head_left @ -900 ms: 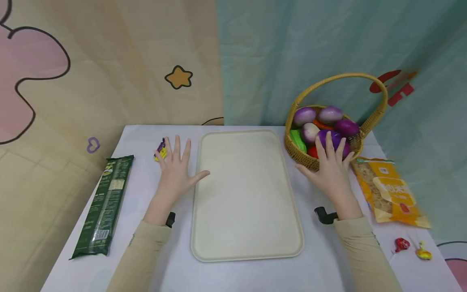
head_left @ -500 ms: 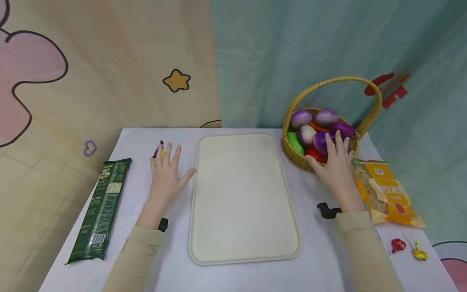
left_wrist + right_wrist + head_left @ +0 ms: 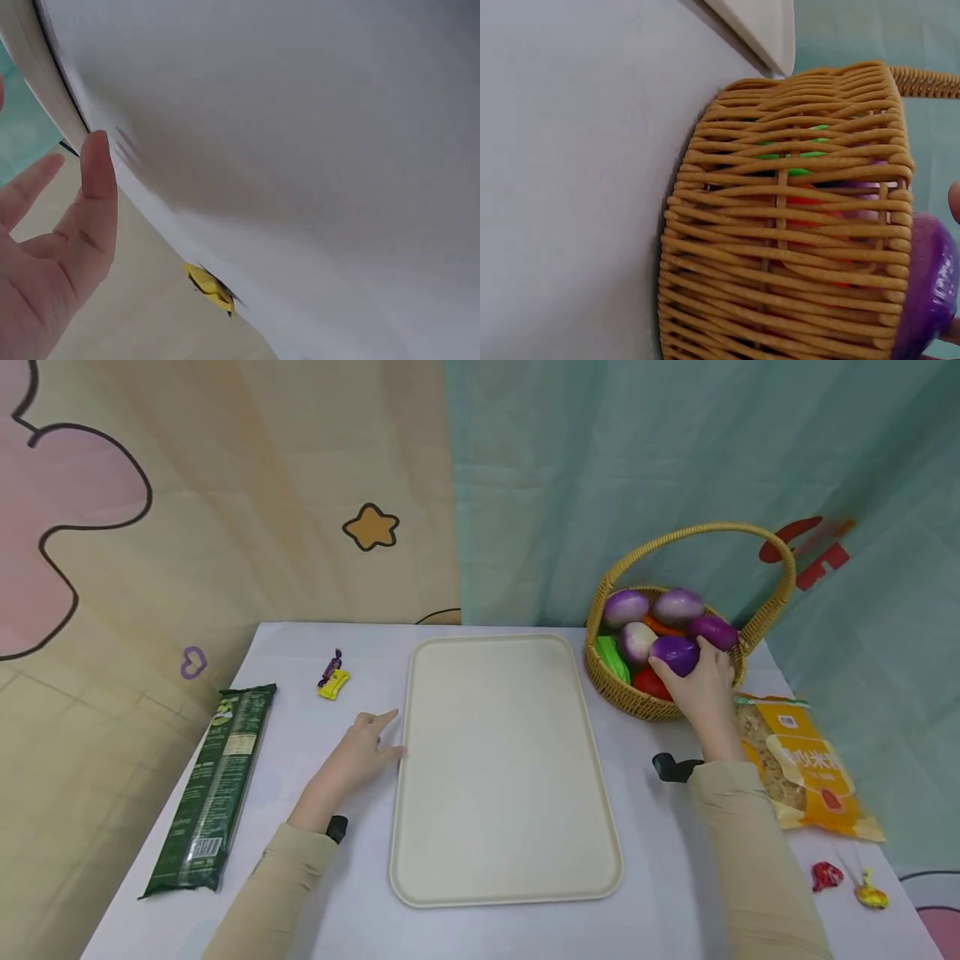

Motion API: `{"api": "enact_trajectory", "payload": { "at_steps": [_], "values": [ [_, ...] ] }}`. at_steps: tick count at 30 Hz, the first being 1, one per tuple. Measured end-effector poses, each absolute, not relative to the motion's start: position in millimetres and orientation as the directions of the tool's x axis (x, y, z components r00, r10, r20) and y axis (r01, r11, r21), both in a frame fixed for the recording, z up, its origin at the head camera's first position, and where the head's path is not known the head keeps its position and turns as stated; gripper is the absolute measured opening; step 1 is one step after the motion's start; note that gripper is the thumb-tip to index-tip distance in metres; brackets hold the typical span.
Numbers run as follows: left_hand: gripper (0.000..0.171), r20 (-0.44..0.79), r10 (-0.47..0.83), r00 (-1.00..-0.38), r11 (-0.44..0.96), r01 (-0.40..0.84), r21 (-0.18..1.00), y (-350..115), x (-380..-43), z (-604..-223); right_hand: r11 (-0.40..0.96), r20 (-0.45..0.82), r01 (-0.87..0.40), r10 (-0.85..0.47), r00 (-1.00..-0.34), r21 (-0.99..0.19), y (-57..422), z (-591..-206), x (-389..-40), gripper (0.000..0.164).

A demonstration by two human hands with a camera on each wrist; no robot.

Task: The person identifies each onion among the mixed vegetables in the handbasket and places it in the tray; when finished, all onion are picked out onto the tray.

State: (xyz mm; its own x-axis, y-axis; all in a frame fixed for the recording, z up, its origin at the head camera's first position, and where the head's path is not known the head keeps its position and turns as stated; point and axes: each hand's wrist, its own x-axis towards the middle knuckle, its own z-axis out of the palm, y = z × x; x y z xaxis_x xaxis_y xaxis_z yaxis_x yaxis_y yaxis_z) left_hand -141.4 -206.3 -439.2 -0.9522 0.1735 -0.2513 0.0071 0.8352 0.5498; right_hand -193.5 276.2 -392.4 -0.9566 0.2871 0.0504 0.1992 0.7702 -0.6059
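At the back right, my right hand point(image 3: 703, 693) reaches over the rim of a wicker basket point(image 3: 626, 693), its thumb and fingers curled round a glossy dark purple eggplant point(image 3: 675, 655). From the right wrist view, that eggplant point(image 3: 930, 289) bulges above the woven wall, with only bits of the fingers showing at the frame's edge. My left hand point(image 3: 352, 760) hovers beside the left edge of a cream tray point(image 3: 506, 768), holding nothing. Its fingers are loosely bent, as the left wrist view of the hand point(image 3: 60, 255) also shows.
Several other purple and whitish vegetables, a red one point(image 3: 651, 683) and a green one point(image 3: 612, 657) fill the basket. A green packet point(image 3: 213, 785) lies left, two wrapped candies point(image 3: 333, 683) back left. An orange bag point(image 3: 806, 764) and two lollipops point(image 3: 827, 876) lie right.
My right hand has gone from spread fingers above the basket to gripping the dark purple eggplant. My left hand has drawn back from the candies, and its fingers have bent.
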Motion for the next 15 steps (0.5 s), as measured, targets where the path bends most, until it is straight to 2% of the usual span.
{"api": "enact_trajectory", "payload": {
  "at_steps": [7,15],
  "values": [
    [0.066,-0.282,0.247,-0.927,0.799,0.030,0.601,-201,-147,-441,0.719,0.025,0.263,0.362,-0.932,-0.643,274,-401,-197,0.088],
    [0.070,-0.318,0.217,-0.923,0.771,-0.038,0.636,-195,-152,-444,0.687,0.083,0.231,0.391,-0.917,-0.689,265,-395,-191,0.087]
  ]
}}
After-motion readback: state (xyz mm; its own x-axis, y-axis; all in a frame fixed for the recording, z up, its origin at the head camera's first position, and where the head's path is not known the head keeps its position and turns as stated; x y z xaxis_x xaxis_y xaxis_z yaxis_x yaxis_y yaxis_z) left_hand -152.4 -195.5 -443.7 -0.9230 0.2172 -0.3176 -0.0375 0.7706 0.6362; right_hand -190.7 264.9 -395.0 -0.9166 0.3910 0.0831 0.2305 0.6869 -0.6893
